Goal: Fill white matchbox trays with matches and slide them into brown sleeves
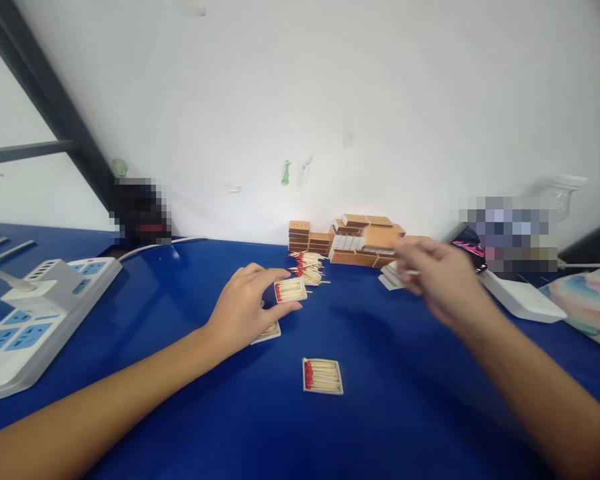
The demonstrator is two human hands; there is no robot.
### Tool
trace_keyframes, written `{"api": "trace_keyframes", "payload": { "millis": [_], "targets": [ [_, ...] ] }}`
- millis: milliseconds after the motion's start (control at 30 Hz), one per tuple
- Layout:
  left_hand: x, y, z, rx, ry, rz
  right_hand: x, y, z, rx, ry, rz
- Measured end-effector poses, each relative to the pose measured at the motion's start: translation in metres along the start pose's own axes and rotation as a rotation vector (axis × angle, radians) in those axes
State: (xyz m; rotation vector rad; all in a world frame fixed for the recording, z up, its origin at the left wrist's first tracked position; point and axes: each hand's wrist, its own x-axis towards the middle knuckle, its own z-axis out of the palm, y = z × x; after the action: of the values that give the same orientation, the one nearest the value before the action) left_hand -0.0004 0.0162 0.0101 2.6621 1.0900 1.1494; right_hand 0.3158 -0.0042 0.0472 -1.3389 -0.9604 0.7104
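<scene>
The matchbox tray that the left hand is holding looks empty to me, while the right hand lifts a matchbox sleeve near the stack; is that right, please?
Not quite: in the head view, the matchbox tray in the left hand is full of red-tipped matches, not empty. The right hand does lift a matchbox sleeve near the stack of matchboxes.

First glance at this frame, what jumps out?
The blue table fills the lower frame, with a stack of brown matchboxes against the white wall and a loose pile of matches just in front. The left hand pinches a filled match tray; the blurred right hand holds a brown matchbox sleeve by the stack. Another filled tray lies alone nearer the camera.
</scene>
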Motion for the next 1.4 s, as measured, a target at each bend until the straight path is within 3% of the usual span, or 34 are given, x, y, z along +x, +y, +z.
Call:
{"api": "trace_keyframes", "payload": {
  "millis": [67,133,200,267,433,700,1067,1200,1300,1367,1400],
  "targets": [
    [-0.001,0.0,0.0,0.014,-0.009,0.01,0.029,0.0,-0.028,0.018,0.214,-0.051],
    [-0.002,0.0,0.0,0.021,-0.014,0.029,0.053,0.004,-0.053,-0.003,0.34,-0.04],
    [-0.003,0.0,0.001,0.016,-0.019,0.054,0.069,0.009,-0.069,-0.043,0.387,-0.001],
    [-0.003,0.0,0.001,-0.002,-0.025,0.075,0.078,0.015,-0.076,-0.076,0.354,0.042],
    [-0.001,0.002,-0.001,-0.02,-0.012,0.119,0.085,0.025,-0.069,-0.124,0.208,0.109],
    [0.0,0.003,-0.002,-0.02,-0.009,0.119,0.082,0.027,-0.057,-0.092,0.146,0.091],
    [0.0,0.003,-0.001,-0.03,-0.012,0.122,0.081,0.043,-0.043,-0.15,0.283,0.035],
    [0.001,0.002,-0.002,-0.035,-0.014,0.117,0.079,0.038,-0.046,-0.255,0.348,-0.045],
    [0.001,0.002,-0.002,-0.049,-0.013,0.105,0.067,0.024,-0.04,-0.372,0.414,-0.207],
    [0.001,0.001,-0.002,-0.075,-0.011,0.08,0.048,0.014,-0.028,-0.43,0.339,-0.324],
    [0.001,0.001,-0.002,-0.091,-0.012,0.061,0.036,0.01,-0.019,-0.448,0.23,-0.363]
  ]
}}
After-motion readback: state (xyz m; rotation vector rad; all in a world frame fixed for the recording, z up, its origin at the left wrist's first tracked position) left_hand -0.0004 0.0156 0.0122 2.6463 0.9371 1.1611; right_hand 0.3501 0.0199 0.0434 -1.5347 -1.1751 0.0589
